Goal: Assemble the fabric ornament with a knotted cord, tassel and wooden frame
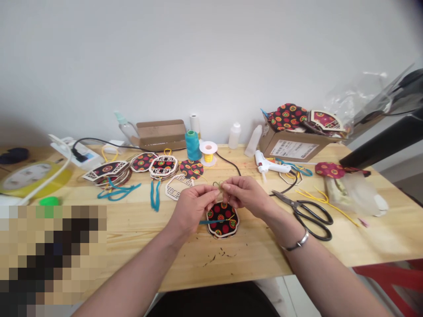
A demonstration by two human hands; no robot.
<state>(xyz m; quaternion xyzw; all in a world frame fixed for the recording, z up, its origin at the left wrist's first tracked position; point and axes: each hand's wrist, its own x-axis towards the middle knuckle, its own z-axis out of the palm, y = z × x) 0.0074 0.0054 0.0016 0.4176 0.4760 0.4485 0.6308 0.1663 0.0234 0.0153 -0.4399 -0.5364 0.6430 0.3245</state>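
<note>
My left hand (200, 201) and my right hand (243, 193) meet over the middle of the table, both with fingers pinched. Between their fingertips is a thin yellowish cord (218, 185) bent into a small loop. Just below lies an ornament (222, 226) of dark patterned fabric with a pale scalloped rim. A teal cord with a yellow tip runs across its face. Left of my hands lies a pale cut-out frame (172, 187), with a patterned fabric piece (192, 168) behind it. The fingers partly hide the cord.
Black-handled scissors (310, 215) and a white glue gun (272, 166) lie to the right. Behind stand a teal thread spool (193, 146), a yellow cord reel (209, 155) and a cardboard box (287, 143). Ornaments (163, 166) and wide yellow tape (36, 178) lie left.
</note>
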